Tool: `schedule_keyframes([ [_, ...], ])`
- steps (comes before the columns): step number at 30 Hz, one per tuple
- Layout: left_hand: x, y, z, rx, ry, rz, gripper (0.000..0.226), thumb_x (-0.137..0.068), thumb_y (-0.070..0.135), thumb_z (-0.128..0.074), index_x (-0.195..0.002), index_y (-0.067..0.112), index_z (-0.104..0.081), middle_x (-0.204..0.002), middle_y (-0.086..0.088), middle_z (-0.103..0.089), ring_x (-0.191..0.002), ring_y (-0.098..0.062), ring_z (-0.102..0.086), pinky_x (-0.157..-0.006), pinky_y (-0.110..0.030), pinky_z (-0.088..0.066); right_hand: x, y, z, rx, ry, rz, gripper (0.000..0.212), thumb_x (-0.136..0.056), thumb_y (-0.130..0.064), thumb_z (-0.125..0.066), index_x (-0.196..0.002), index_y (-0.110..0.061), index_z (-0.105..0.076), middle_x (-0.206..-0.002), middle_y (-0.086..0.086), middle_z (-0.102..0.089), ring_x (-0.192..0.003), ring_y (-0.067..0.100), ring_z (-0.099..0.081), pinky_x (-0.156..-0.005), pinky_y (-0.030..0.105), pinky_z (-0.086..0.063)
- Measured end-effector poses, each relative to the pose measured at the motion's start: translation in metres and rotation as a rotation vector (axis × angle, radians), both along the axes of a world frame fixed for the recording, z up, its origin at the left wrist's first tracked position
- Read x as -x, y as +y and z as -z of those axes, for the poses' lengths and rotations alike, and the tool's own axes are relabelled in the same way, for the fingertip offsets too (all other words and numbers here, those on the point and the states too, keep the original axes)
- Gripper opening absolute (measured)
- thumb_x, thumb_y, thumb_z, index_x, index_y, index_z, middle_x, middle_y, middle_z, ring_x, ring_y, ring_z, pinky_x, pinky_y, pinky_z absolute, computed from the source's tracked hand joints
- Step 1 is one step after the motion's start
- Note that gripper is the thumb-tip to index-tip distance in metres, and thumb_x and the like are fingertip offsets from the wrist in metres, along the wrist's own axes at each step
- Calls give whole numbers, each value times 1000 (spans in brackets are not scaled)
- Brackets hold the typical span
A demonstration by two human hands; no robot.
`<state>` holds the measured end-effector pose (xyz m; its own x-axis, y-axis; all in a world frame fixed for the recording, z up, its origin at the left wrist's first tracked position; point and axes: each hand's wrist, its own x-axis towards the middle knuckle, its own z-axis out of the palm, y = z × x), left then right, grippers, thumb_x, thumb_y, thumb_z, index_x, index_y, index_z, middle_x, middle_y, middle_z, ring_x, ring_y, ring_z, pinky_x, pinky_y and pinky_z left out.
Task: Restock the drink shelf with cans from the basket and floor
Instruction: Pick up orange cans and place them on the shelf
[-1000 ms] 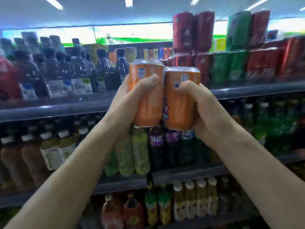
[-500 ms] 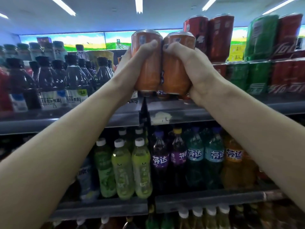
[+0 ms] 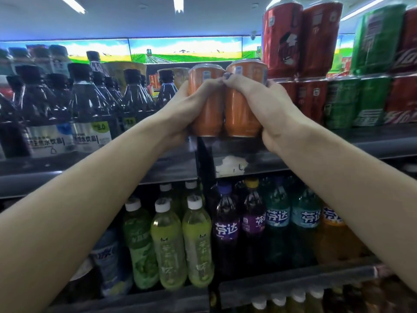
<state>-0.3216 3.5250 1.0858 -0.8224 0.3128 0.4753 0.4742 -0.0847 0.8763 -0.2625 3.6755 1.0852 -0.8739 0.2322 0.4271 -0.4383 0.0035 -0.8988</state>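
Setting two orange cans on the top shelf's front edge.
Head view: left hand (image 3: 180, 109) wraps the left orange can (image 3: 206, 102), right hand (image 3: 268, 109) the right orange can (image 3: 242, 105); bases at the shelf lip (image 3: 293, 161) risk tipping off, or knocking the red cans (image 3: 302, 39).

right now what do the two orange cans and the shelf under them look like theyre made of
Orange cans: probably thin metal with a printed, slightly glossy coat; silvery rims show on top.
Shelf: looks like dark grey painted metal, dull sheen, with a scuffed pale patch on its front edge.
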Motion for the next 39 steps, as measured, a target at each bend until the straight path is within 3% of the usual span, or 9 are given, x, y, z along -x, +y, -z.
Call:
schedule_keyframes([
  [2,1,0,2,3,-7,-6,62,-87,45,-77,-137,18,-53,-129,-26,-69,-116,-49,-68,-89,-74,-54,-1,0,0,-41,-3,38,50,-78,-49,-83,-119,-26,-65,-112,-1,-73,-101,20,-72,-89,45,-61],
  [8,1,-5,1,55,-11,-62,65,-89,47,-77,-138,12,-55,-121,-18,-74,-100,-35,-78,-77,-59,-64,-4,-3,2,-249,33,241,70,-76,-64,-78,-129,-24,-55,-115,-7,-64,-105,14,-64,-94,40,-57],
  [15,3,-5,-2,211,33,-240,49,-95,53,-70,-123,12,-68,-108,-9,-79,-89,-26,-80,-67,-42,-66,-11,-3,10,-399,122,382,63,-92,-66,-62,-128,-20,-39,-101,-13,-55,-84,0,-55,-61,15,-41],
  [21,1,-10,-3,357,126,-402,88,-71,77,-74,-128,12,-61,-113,-7,-74,-94,-27,-77,-71,-44,-66,-15,-5,10,-476,153,471,69,-90,-70,-59,-128,-14,-43,-101,-6,-62,-92,13,-64,-79,33,-55],
  [25,-5,-13,-5,508,338,-566,75,-90,54,-75,-138,14,-33,-114,-1,-59,-98,-23,-65,-80,-38,-56,-14,-8,10,-521,141,487,74,-90,-73,-57,-133,-15,-41,-110,1,-62,-102,23,-64,-93,50,-56],
  [28,-9,-16,-6,552,370,-625,71,-91,56,-73,-135,17,-34,-104,0,-57,-100,-27,-62,-82,-40,-54,-15,-13,8,-619,129,552,75,-91,-73,-54,-137,-15,-41,-108,1,-49,-115,30,-54,-101,49,-49],
  [31,-10,-20,-7,577,331,-710,76,-85,65,-72,-137,21,-37,-123,-13,-50,-121,-36,-51,-100,-51,-53,-13,-18,5,-640,185,548,68,-93,-68,-57,-129,-13,-43,-105,-1,-56,-114,28,-56,-97,48,-51],
  [36,-11,-18,-9,548,360,-680,69,-91,53,-72,-137,14,-38,-114,-6,-59,-103,-31,-63,-81,-44,-57,-5,-20,6,-645,232,533,61,-96,-60,-60,-127,-10,-45,-119,5,-59,-109,25,-59,-93,47,-54],
  [39,-6,-15,-9,559,412,-732,63,-91,54,-72,-132,13,-46,-112,-5,-62,-104,-30,-62,-86,-43,-52,-3,-20,7,-650,236,541,61,-98,-56,-60,-131,-8,-44,-124,8,-58,-114,26,-57,-97,46,-51],
])
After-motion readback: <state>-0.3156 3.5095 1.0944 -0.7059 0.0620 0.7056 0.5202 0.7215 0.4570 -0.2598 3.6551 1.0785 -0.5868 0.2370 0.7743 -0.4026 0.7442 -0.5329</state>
